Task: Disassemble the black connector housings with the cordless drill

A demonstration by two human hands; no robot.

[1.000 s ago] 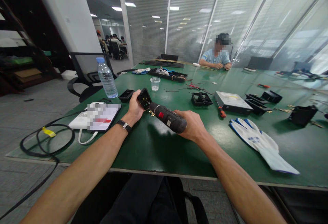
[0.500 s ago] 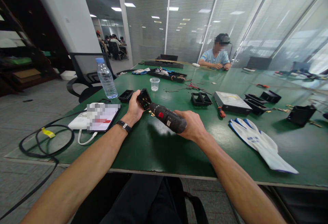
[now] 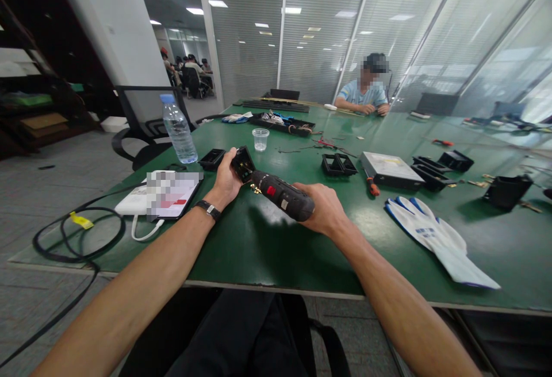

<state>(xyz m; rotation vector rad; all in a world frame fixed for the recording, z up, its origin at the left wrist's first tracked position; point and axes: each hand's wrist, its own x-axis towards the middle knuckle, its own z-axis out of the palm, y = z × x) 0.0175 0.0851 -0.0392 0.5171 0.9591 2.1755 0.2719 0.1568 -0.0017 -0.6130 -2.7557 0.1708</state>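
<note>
My left hand (image 3: 227, 180) is closed round a small black plastic box (image 3: 242, 162), tilted so that its open side with brass-coloured bits inside faces right. In my right hand (image 3: 324, 207) is a black power drill (image 3: 282, 196) with a red button, its handle mostly hidden by the fingers. The drill's front end points left at the box's lower edge; whether the tip touches a screw is too small to tell. Small brass pieces (image 3: 256, 189) lie on the table just under the drill's nose. A clear plastic cup (image 3: 260, 139) stands beyond the box.
On the green table (image 3: 276, 262), a water bottle (image 3: 177, 130), tablet (image 3: 179, 196) and coiled cable (image 3: 77, 236) are at left. A black tray part (image 3: 338, 165), silver metal box (image 3: 390, 170), screwdriver (image 3: 372, 186) and white glove (image 3: 435, 236) are at right. A person (image 3: 364, 95) sits across.
Both hands, the box and the drill hold nearly the same positions. Only a slight shift of the whole view shows.
</note>
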